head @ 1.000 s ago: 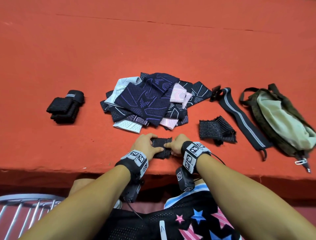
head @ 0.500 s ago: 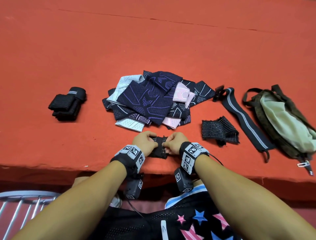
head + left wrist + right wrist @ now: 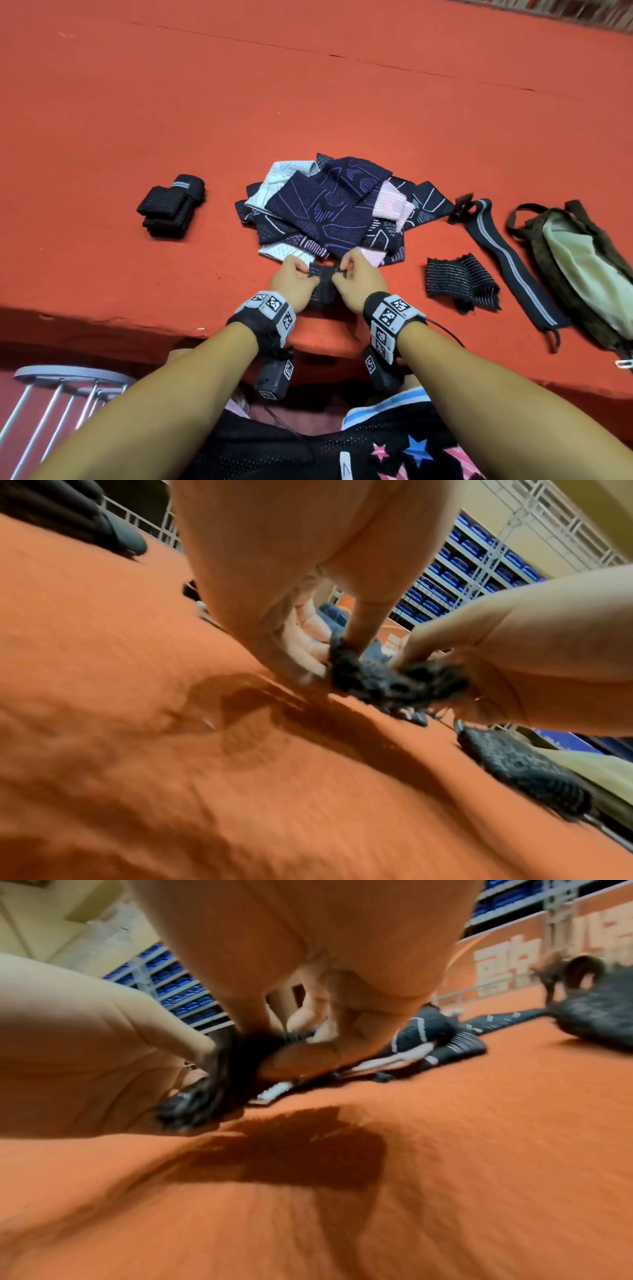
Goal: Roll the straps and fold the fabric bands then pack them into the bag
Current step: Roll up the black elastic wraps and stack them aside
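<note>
A small black elastic strap [image 3: 323,284] [image 3: 377,680] [image 3: 219,1085] is held just above the orange table, near its front edge. My left hand [image 3: 294,282] pinches its left end and my right hand [image 3: 356,282] pinches its right end, fingers curled over the top. Behind the hands lies a pile of navy, pink and pale blue fabric bands [image 3: 335,216]. Rolled black straps [image 3: 171,210] sit at the left. A striped black strap [image 3: 459,286] lies crumpled at the right, beside a long black strap with a grey stripe [image 3: 507,260]. The olive bag [image 3: 582,274] lies open at the far right.
The orange cloth-covered table [image 3: 308,102] stretches far back. Its front edge [image 3: 102,325] runs just under my wrists. A grey metal rail [image 3: 61,387] stands below at the left.
Both hands have lifted the small black strap off the table and drawn closer together, bunching it between the fingers. The other items have not moved.
</note>
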`<state>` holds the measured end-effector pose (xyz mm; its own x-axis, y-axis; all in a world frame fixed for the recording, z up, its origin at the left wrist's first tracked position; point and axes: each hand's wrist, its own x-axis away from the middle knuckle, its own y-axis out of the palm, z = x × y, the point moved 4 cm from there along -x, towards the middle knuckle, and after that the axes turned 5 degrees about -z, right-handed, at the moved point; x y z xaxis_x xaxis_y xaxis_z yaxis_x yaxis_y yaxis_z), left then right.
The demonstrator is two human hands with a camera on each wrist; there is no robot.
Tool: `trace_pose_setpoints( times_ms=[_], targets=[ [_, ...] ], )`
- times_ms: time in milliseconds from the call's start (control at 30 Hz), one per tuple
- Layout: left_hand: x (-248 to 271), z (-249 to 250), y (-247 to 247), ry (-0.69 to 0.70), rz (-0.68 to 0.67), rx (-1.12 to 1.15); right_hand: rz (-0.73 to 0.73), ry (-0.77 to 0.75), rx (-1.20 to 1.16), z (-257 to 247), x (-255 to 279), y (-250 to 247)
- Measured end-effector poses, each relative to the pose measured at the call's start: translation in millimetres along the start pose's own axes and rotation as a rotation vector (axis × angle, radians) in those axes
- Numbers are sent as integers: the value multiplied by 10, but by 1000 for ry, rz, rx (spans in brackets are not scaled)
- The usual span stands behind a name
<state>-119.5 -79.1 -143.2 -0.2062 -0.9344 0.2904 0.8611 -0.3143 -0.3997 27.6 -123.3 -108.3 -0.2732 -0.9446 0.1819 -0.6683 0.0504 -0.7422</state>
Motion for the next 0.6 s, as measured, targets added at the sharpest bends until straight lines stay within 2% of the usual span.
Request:
trace_pose_setpoints(
  times_ms=[100,200,300,433,600],
  targets=[
    [-114,81,-463,97,123,123,68,-149,-65,-461,-136,76],
    [-226,132,-1087,181,299,121,64,-174,-169,-929,-377,325],
    [-337,74,-1709,201,417,68,41,-201,-279,-1394,-618,639],
    [-543,-44,-2452,188,464,89,-3,-247,-356,-2044,-922,976],
    [-854,-123,-3089,180,543,142,-54,-271,-421,-2638,-1323,1351]
  ],
)
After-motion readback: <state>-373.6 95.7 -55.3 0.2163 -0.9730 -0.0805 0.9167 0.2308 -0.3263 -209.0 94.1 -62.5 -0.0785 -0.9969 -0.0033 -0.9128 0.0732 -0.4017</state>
